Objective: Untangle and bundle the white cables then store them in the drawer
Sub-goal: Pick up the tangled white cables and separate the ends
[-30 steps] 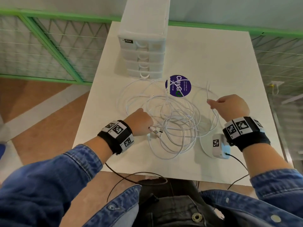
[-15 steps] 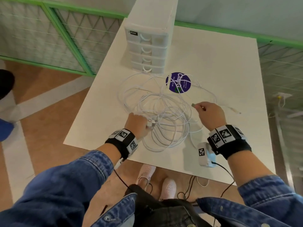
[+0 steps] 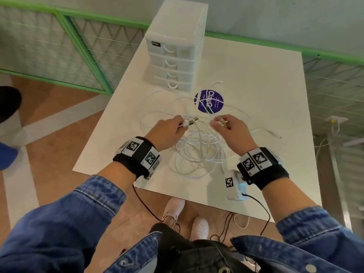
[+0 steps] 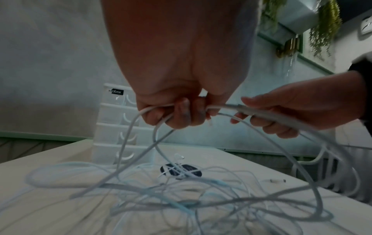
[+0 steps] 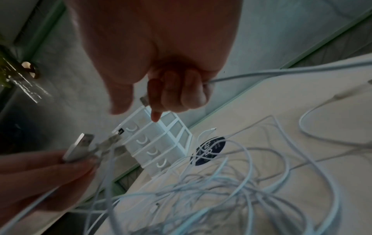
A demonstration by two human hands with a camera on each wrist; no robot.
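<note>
A tangle of white cables (image 3: 199, 148) (image 4: 181, 198) (image 5: 231, 187) lies on the white table (image 3: 266, 79). My left hand (image 3: 169, 129) (image 4: 177, 111) is raised above it and grips several cable ends, with USB plugs (image 3: 192, 121) (image 5: 78, 147) sticking out to the right. My right hand (image 3: 228, 128) (image 5: 171, 93) is level with it, a short gap away, and holds another cable end, whose small plug (image 3: 221, 120) shows by the fingers. The white drawer unit (image 3: 175, 50) (image 4: 118, 127) (image 5: 159, 143) stands at the far side, with all drawers closed.
A round purple sticker (image 3: 208, 101) lies on the table just in front of the drawers. One loose cable end (image 3: 273, 133) trails to the right. A small white device (image 3: 234, 184) hangs under my right wrist near the table's front edge. Green railing runs behind.
Both hands have lifted off the table and come together above the tangle. The left hand has raised its plugs; the right hand has moved left with its cable end.
</note>
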